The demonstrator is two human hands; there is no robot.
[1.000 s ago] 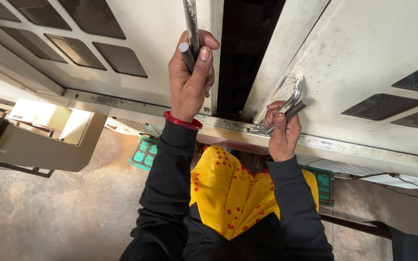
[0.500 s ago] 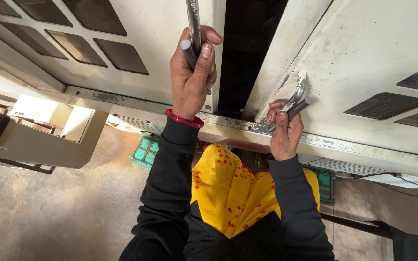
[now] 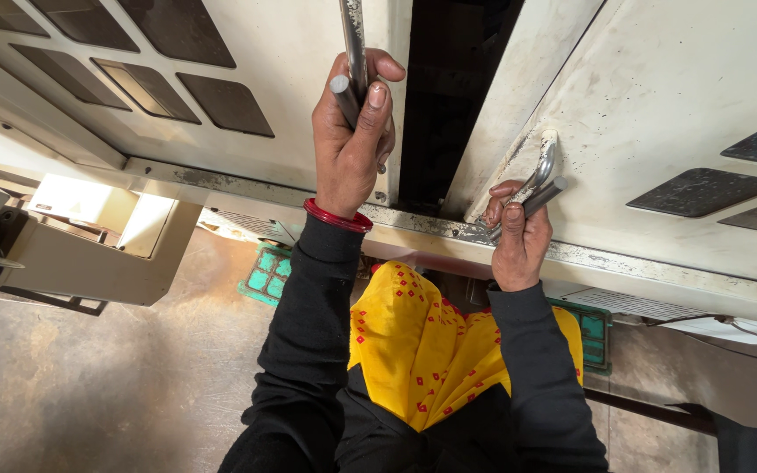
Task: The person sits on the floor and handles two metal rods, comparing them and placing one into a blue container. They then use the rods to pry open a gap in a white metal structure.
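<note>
My left hand (image 3: 350, 144) is closed around the left door handle (image 3: 353, 39), a long grey metal bar running up the near edge of the left door (image 3: 282, 79), and the same fist pins a short grey metal rod (image 3: 343, 95) against that bar, the thumb pressed over its top. A red bangle (image 3: 336, 215) rings the wrist just below, where my black sleeve (image 3: 304, 324) begins.

To the right, my right hand (image 3: 517, 241) is curled shut on the lower end of the right door handle (image 3: 542, 166), a curved metal loop fixed to the right door (image 3: 659, 96). A second grey rod (image 3: 547, 194) lies in the same grip, slanting up and to the right just beside the loop.

Between the two hands a dark gap (image 3: 453, 88) stands open between the doors. Both cream-coloured doors are scuffed and carry dark rounded window panels (image 3: 225, 103). A worn metal rail (image 3: 624, 267) runs along the bottom of the doors, passing just behind my right hand.

Nearer to me, a yellow cloth with red dots (image 3: 422, 350) falls between my arms. On the left, a beige machine housing (image 3: 72, 245) juts out over the concrete floor (image 3: 89, 394). Green grated mats (image 3: 266, 273) lie on the floor beneath the rail, one on each side of my arms.
</note>
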